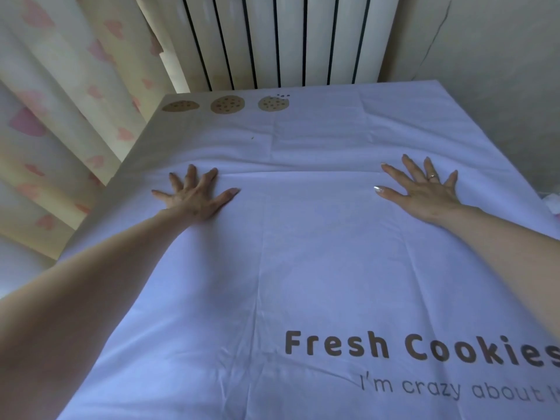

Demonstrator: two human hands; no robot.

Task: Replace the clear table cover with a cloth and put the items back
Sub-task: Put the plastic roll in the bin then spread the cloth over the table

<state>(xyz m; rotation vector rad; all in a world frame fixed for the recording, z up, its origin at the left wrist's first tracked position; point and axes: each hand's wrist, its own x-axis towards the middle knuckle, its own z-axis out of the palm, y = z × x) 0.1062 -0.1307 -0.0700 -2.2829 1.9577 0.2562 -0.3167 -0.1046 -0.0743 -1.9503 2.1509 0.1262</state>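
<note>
Cloth, pale white with a bluish cast, lies spread flat over the counter, which is hidden beneath it. No items stand on the cloth.

Both hands press down on the cloth with palms flat and fingers straight and fanned wide, holding nothing. The left hand rests toward the cloth's left side, about halfway along its length. The right hand rests toward the cloth's right side at about the same depth, well apart from the left. A ring sits on one finger of the right hand. Both bare forearms reach in from the cloth's near corners.

A fold crease runs across the cloth between the two hands. The left fingertips touch the raised ridge at its left end, and the right fingers reach to about the same line. Fainter creases run lengthwise down the cloth's middle.

Three printed cookies sit in a row at the cloth's far left corner, the rightmost with a bite out of it. Brown lettering reading "Fresh Cookies" lies near the cloth's near right edge, with a thinner grey line of script just below it, cut off by the frame.

A white ribbed radiator stands just beyond the cloth's far edge. A cream curtain with pink hearts hangs beside the cloth's left edge, and a plain wall rises past its far right corner.
</note>
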